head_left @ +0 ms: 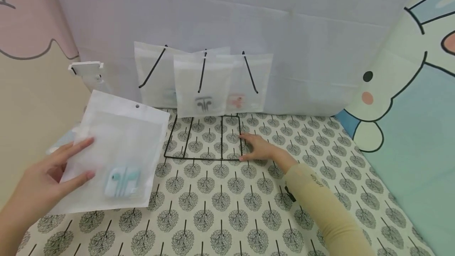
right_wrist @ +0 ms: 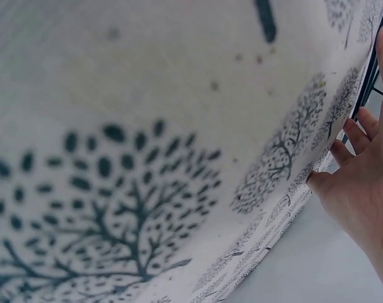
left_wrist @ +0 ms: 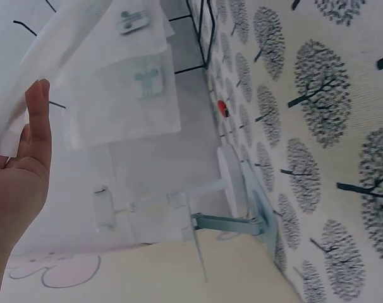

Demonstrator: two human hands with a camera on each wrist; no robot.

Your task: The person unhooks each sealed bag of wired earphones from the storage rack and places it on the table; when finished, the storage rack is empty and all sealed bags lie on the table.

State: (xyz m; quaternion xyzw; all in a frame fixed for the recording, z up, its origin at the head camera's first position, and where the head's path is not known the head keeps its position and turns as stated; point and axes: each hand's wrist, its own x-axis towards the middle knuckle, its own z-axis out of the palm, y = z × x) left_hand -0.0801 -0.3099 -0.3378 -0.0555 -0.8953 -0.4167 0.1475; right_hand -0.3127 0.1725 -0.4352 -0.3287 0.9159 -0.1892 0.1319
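Frosted pouch (head_left: 124,137), count one: we find it grasped by the left hand (head_left: 53,181), thumb on its front face, raised over the cloth and well apart from the right hand (head_left: 257,148). One tree-printed tablecloth (head_left: 220,244) extends beneath both hands. One black wire rack (head_left: 222,139) has its base lying between the two hands; we note the right hand at its near right edge, fingers spread and relaxed, grasping nothing. Above and to the left of the right hand, we count three hooks (head_left: 202,72) bearing at least three hanging pouches (head_left: 192,78); another edge shows behind the middle one, so we cannot certify the total. One white stand (head_left: 86,67) is beyond the left hand. Inside the held item, right of the left thumb, we record one set of pale blue earphones (head_left: 122,181). One small red item (left_wrist: 223,108), unidentifiable, lies beyond the left hand.
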